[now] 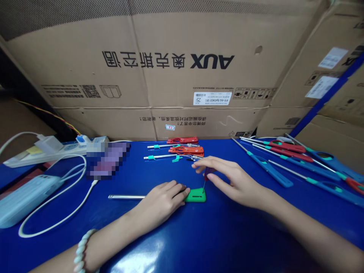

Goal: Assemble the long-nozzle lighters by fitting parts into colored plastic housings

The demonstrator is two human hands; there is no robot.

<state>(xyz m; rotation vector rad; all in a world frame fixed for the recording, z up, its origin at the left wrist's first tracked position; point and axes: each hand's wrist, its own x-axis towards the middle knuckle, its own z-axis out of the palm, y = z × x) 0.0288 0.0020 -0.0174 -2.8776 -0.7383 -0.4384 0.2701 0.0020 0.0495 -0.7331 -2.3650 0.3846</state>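
A green-handled long-neck lighter (196,195) lies flat on the blue table, its metal tube (126,196) pointing left. My left hand (167,198) is closed over its middle and presses it down, hiding the part between tube and handle end. In my right hand (230,176) is a small screwdriver (204,184) with a dark red handle, pinched between thumb and fingers. The screwdriver stands nearly upright, its tip touching the right end of the green handle. My fingers partly cover its handle.
Behind lie two opened lighters with red (182,140) and orange-red (186,151) shells. Several blue and red long-neck lighters (273,172) spread at right. On the left are a power strip (59,153), a light-blue power bank (30,199) and a white cable (71,214). A large cardboard box (170,91) stands behind.
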